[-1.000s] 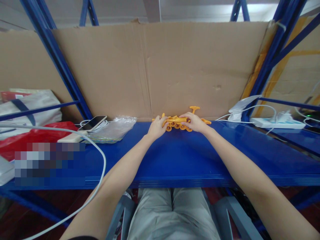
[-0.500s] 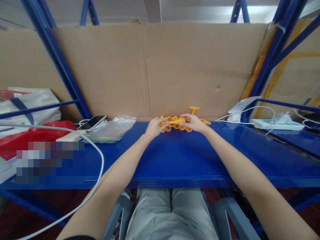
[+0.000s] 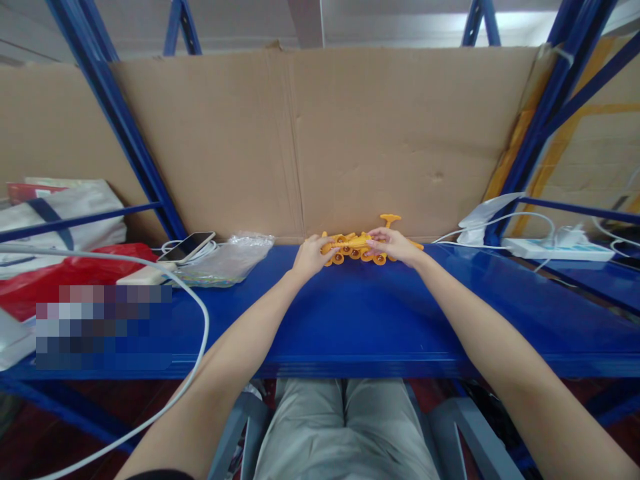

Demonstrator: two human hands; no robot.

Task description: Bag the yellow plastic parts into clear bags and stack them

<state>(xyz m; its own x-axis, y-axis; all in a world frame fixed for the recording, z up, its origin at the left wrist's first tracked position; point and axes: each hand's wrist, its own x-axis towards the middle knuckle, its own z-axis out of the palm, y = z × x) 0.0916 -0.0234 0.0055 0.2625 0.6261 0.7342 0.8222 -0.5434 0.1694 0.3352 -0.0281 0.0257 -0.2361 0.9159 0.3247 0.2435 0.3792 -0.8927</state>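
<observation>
Left hand (image 3: 310,257), fingers curled round yellow pieces (image 3: 353,246); right hand (image 3: 394,246), fingers loosely parted, grip unclear; work looks unfinished.

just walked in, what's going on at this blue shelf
A person's left hand grips the left end of a pile of yellow-orange plastic pieces on the blue shelf, near the cardboard. The right hand is at the right side, its hold unclear. A T-shaped piece sticks up behind it.

left grip (image 3: 310,255) holding yellow plastic pieces (image 3: 354,241) | right grip (image 3: 393,246) touching them | blue shelf (image 3: 350,313) beneath | cardboard (image 3: 380,133) behind
</observation>
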